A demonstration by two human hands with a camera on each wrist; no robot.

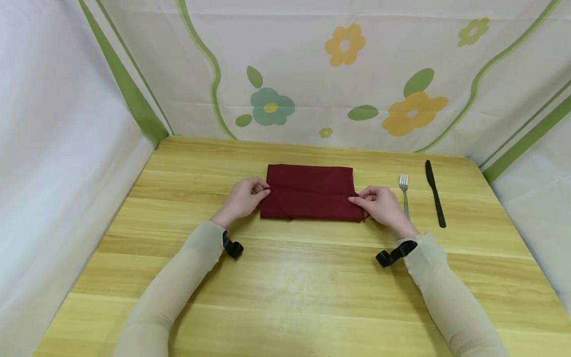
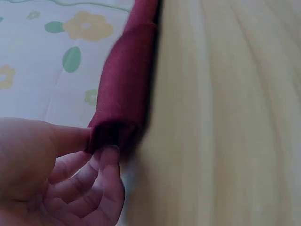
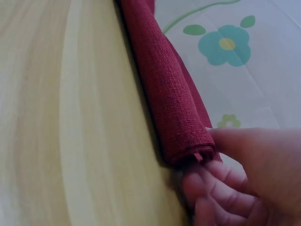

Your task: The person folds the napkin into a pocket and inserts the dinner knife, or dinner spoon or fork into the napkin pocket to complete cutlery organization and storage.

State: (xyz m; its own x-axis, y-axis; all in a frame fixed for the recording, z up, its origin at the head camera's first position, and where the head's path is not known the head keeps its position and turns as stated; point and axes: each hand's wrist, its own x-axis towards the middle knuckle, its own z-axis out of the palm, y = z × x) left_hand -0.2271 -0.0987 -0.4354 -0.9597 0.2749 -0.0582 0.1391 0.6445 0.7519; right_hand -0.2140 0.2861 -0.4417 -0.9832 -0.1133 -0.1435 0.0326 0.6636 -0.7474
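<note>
so the maroon cloth napkin is on the wooden table, right in front of the person, long axis running left to right, short ends facing the sides. left hand and right hand each pinch one end of its rolled near edge between thumb and fingers, probably so the roll stays even and taut. fork and black knife sit off to the right, fork tines pointing away, probably parked there to leave folding room.
</note>
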